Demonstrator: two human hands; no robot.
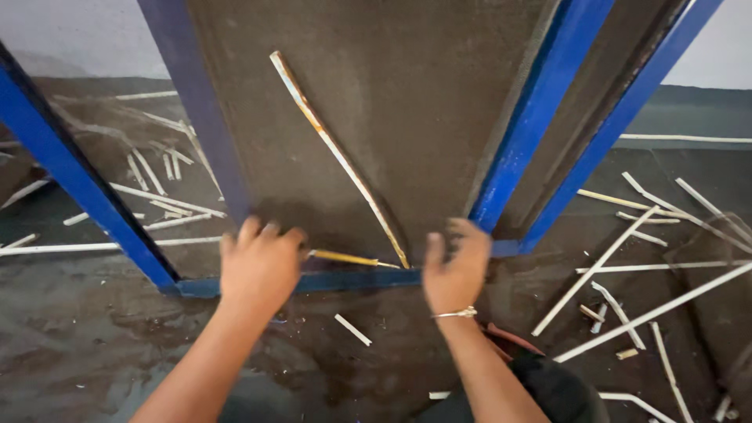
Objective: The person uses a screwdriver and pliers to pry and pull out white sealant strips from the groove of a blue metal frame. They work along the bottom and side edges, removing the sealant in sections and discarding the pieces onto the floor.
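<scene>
White sticks (642,235) littered the dark floor (94,345) at 3 and 9 o'clock of a blue frame (517,133). A long, stained strip (337,153) lay on its brown panel (407,94), running toward 11. The left hand (258,266) was closed on a yellow stick (345,258); the right hand (457,266) curled its fingers on the panel's lower edge.
</scene>
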